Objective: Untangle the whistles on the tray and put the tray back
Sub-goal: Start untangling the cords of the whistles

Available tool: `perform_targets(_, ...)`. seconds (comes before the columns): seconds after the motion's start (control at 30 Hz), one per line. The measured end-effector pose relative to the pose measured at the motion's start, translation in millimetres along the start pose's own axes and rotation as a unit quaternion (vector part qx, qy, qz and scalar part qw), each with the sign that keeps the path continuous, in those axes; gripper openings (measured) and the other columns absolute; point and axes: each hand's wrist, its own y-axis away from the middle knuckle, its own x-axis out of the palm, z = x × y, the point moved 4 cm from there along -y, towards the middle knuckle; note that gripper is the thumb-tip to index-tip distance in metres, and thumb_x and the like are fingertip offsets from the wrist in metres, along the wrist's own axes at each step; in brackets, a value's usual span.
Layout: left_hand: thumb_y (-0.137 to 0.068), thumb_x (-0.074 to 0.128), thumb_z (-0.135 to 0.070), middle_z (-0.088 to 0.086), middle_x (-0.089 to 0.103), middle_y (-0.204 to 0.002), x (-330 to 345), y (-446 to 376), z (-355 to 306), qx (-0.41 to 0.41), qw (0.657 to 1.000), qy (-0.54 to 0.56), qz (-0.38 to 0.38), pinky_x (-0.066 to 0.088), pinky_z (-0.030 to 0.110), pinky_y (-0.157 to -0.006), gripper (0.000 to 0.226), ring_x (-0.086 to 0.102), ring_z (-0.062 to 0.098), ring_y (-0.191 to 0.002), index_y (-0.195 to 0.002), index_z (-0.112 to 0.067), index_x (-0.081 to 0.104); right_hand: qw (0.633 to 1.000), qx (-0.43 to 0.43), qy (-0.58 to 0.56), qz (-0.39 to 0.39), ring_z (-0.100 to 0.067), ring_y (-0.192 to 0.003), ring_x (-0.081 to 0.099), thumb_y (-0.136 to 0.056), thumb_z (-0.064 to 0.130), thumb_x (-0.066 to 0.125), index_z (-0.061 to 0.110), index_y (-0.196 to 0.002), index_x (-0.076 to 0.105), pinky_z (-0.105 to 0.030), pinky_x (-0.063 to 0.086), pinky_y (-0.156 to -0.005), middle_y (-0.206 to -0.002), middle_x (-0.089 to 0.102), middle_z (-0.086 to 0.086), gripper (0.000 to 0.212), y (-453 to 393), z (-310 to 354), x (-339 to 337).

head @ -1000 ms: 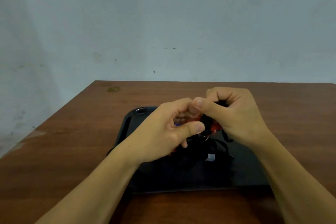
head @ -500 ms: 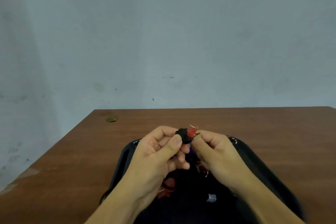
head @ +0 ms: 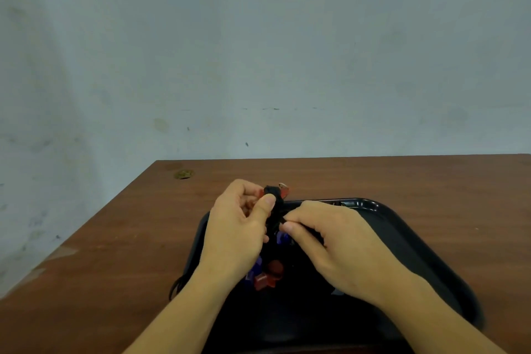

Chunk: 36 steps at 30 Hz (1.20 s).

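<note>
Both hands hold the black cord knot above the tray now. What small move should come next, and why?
Probably the right hand should draw its pinched strand gently out to the right while the left hand keeps the black cord knot steady. The knot looks still bunched between the thumbs, and a red whistle hangs below over the tray.

One black tray (head: 402, 227) is seen on one tabletop (head: 115, 253). Two hands are counted: a left hand (head: 238, 227) and a right hand (head: 330, 241). Below the left grip, one red whistle (head: 268, 276) is counted; the rest cannot be counted.
</note>
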Motion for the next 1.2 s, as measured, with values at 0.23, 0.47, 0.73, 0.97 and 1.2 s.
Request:
perform_targets(0.23,-0.097,0.062,-0.027,-0.007,0.058,-0.067,1,5,-17,0.119,0.977,-0.163,0.062,0.046,0.028,-0.057,0.010,0.053,0.009,-0.061,-0.090,-0.028,0.055,0.994,-0.007,-0.044,-0.095,-0.005,-0.077,0.063,-0.098,0.047,0.050,0.031,-0.087,0.070,-0.021,0.048,-0.065,-0.079,0.062,0.019,0.028,-1,5,-17)
perform_targets(0.47,-0.098,0.060,-0.028,0.001,0.063,-0.078,4,13,-24,0.129,0.959,-0.119,0.224,0.054,0.050,-0.068,0.008,0.062,0.023,-0.070,-0.104,-0.034,0.058,0.956,0.116,-0.208,-0.174,-0.012,-0.064,0.064,-0.083,0.045,0.071,0.021,-0.071,0.069,-0.033,0.052,-0.060,-0.068,0.067,0.003,0.027,-1,-9,-25)
perform_targets(0.73,-0.095,0.063,-0.005,-0.003,0.068,-0.082,16,27,-36,0.069,0.949,0.065,0.301,0.055,0.028,-0.067,0.008,0.062,0.013,-0.068,-0.101,-0.011,0.064,0.874,0.227,-0.364,-0.227,-0.005,-0.042,0.040,-0.087,0.030,0.071,0.001,-0.068,0.059,-0.013,0.036,-0.047,-0.047,0.048,0.005,0.037,4,-53,-26)
perform_targets(0.97,-0.091,0.066,-0.015,0.011,0.058,-0.076,20,25,-31,-0.116,0.906,0.332,0.235,0.053,0.028,-0.060,0.017,0.049,0.014,-0.055,-0.097,0.001,0.064,0.887,0.200,-0.386,-0.158,-0.023,-0.066,0.060,-0.103,0.013,0.052,0.026,-0.104,0.072,-0.033,0.050,-0.055,-0.082,0.068,-0.013,0.024,2,-28,-21)
perform_targets(1.2,-0.089,0.062,-0.019,0.007,0.058,-0.074,21,21,-20,-0.226,0.883,0.377,0.164,0.050,0.024,-0.053,0.023,0.045,0.011,-0.051,-0.101,0.001,0.062,0.843,0.237,-0.483,-0.013,-0.011,-0.056,0.056,-0.095,0.052,0.044,0.030,-0.107,0.073,-0.021,0.034,-0.042,-0.083,0.074,0.001,0.039,1,-5,-5)
